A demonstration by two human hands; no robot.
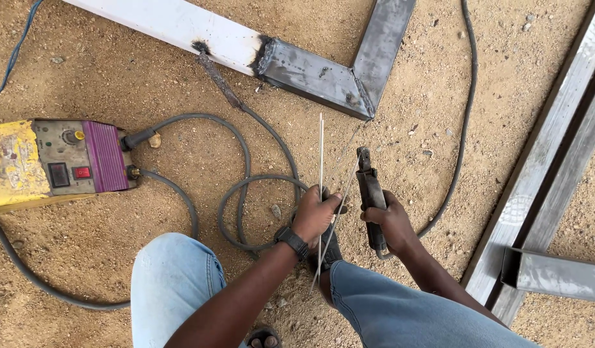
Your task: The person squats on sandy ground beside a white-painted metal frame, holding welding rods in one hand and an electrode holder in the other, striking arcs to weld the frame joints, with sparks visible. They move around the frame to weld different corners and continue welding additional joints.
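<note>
Head view of a person crouching on sandy ground, both knees in blue jeans filling the lower edge. Open sand is lying ahead of the hands, bounded at the top by a welded steel frame corner [323, 76] joining a white tube [175, 26], and at the right by long steel channel sections [549, 167] running diagonally; a short cut piece of tube [555, 274] is resting against them at lower right. The left hand [313, 216], wearing a dark wristwatch [291, 241], is closing around a small bundle of thin welding rods [321, 167], which are standing nearly upright and fanning slightly from the fist. The right hand [391, 222] is gripping the electrode holder [370, 190], its dark jaws pointing away from the body, just beside the rods and nearly touching one of them. Grey welding cables [246, 187] are looping over the sand to the left of the hands and leading to a welding machine [59, 161] at the left edge, a box with a yellow casing, a purple ribbed end, a red switch and a small dark display panel. A blue wire [17, 48] is crossing the upper left corner.
</note>
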